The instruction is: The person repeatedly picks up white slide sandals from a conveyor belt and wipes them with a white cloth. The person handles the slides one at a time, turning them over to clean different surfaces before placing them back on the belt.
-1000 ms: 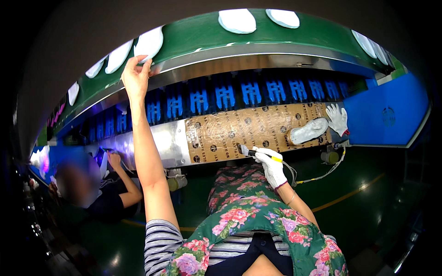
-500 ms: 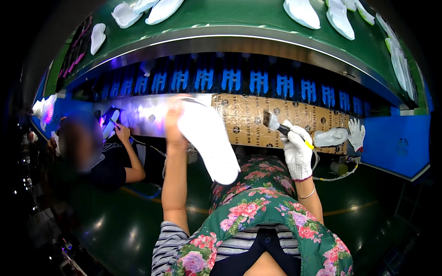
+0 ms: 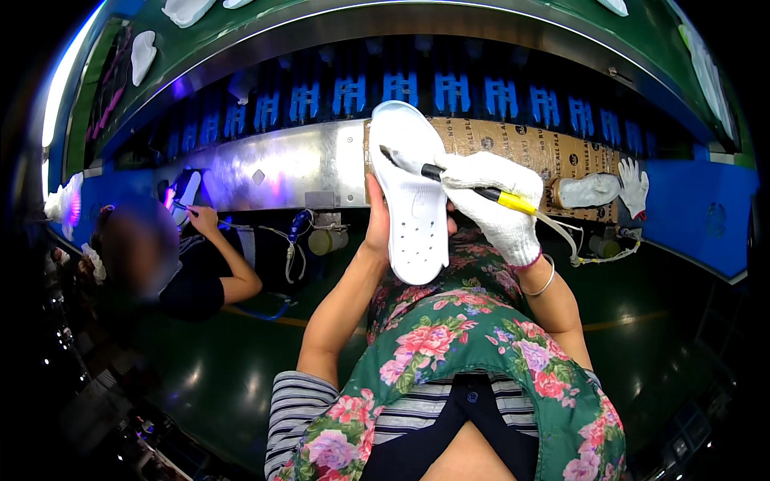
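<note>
A white shoe sole (image 3: 417, 210) with small holes in its lower half is upright in the middle, held along its edges by my bare left hand (image 3: 378, 223), thumb on the left side and fingertips showing on the right. My right hand (image 3: 499, 196), in a white knitted glove, is closed around a brush (image 3: 431, 171) with a black and yellow handle. A pale tube (image 3: 565, 232) trails from the handle's end. The bristles touch the inner surface of the sole near its upper left edge.
Brown printed paper (image 3: 497, 144) covers the right part of the metal bench (image 3: 305, 156). A white foot-shaped piece (image 3: 588, 191) and a spare glove (image 3: 633, 187) lie at the right. Blue clamps (image 3: 401, 92) line the back below a green conveyor. At left, a person (image 3: 196, 272) works on another sole.
The sole has moved right from the left side and turned from its blank face to its holed face. The brush has come left and down onto it.
</note>
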The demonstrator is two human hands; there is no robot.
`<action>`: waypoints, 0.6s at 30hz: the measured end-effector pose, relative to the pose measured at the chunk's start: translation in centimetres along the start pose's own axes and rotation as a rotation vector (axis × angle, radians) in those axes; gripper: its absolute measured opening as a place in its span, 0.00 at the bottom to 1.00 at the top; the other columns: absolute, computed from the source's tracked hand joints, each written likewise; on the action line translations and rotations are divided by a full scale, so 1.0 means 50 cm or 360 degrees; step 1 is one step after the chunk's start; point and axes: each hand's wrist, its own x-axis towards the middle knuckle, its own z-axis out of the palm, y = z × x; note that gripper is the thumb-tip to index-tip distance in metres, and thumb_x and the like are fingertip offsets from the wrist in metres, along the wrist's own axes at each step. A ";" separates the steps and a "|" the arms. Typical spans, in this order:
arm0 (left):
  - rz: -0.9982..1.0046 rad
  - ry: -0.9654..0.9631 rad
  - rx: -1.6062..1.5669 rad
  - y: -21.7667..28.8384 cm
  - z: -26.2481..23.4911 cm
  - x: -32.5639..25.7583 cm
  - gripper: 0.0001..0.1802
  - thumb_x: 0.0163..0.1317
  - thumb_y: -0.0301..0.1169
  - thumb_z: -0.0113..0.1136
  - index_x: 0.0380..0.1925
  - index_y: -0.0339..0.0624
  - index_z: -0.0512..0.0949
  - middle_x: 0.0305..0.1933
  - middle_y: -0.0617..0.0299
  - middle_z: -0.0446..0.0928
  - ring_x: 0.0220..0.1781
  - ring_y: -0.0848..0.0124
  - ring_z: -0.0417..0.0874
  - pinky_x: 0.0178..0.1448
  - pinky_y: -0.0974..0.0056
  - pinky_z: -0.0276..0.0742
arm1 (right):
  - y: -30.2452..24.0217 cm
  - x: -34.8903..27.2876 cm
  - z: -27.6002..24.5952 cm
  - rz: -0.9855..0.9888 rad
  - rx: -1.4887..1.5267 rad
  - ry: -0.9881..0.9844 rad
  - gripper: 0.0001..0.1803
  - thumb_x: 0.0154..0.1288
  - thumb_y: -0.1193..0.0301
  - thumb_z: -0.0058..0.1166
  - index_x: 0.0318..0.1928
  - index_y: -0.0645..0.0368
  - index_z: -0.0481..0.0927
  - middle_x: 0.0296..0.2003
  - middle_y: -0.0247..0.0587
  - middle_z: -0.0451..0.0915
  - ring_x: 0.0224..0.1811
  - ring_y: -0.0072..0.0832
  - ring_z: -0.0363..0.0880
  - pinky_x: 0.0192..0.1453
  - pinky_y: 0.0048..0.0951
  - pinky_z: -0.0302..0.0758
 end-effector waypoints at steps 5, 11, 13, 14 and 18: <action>0.0320 -0.0383 -0.0230 -0.012 0.032 0.049 0.55 0.65 0.77 0.16 0.77 0.46 0.52 0.72 0.52 0.66 0.69 0.54 0.72 0.71 0.49 0.70 | 0.003 0.032 -0.013 -0.0623 -0.0427 0.0089 0.14 0.54 0.78 0.69 0.44 0.58 0.90 0.41 0.41 0.89 0.42 0.34 0.87 0.49 0.33 0.82; 0.0297 0.0347 0.0690 -0.072 0.061 0.066 0.53 0.68 0.75 0.18 0.80 0.48 0.47 0.78 0.55 0.60 0.77 0.59 0.65 0.78 0.52 0.63 | 0.037 0.014 -0.039 -0.0953 -0.1081 0.0072 0.20 0.53 0.75 0.70 0.49 0.53 0.89 0.46 0.40 0.88 0.47 0.41 0.86 0.52 0.41 0.81; 0.0234 0.0389 0.0731 -0.078 0.062 0.067 0.53 0.67 0.76 0.20 0.79 0.48 0.49 0.75 0.55 0.63 0.76 0.62 0.66 0.77 0.54 0.66 | 0.050 -0.013 -0.031 -0.0914 -0.1049 0.0112 0.20 0.49 0.77 0.71 0.46 0.49 0.90 0.43 0.36 0.88 0.42 0.37 0.86 0.49 0.36 0.80; 0.0234 0.0313 0.0702 -0.078 0.052 0.067 0.53 0.67 0.76 0.19 0.79 0.49 0.47 0.76 0.55 0.63 0.76 0.61 0.67 0.77 0.52 0.66 | 0.053 -0.028 -0.026 -0.0864 -0.0982 0.0086 0.20 0.49 0.77 0.71 0.45 0.48 0.91 0.42 0.34 0.88 0.42 0.37 0.86 0.49 0.36 0.80; 0.0368 0.0383 0.0456 -0.077 0.021 0.072 0.54 0.66 0.77 0.18 0.79 0.48 0.48 0.76 0.54 0.63 0.76 0.59 0.66 0.78 0.52 0.65 | 0.029 -0.012 -0.034 -0.0523 -0.0593 0.0092 0.19 0.49 0.76 0.71 0.45 0.49 0.91 0.43 0.37 0.88 0.43 0.37 0.86 0.52 0.35 0.81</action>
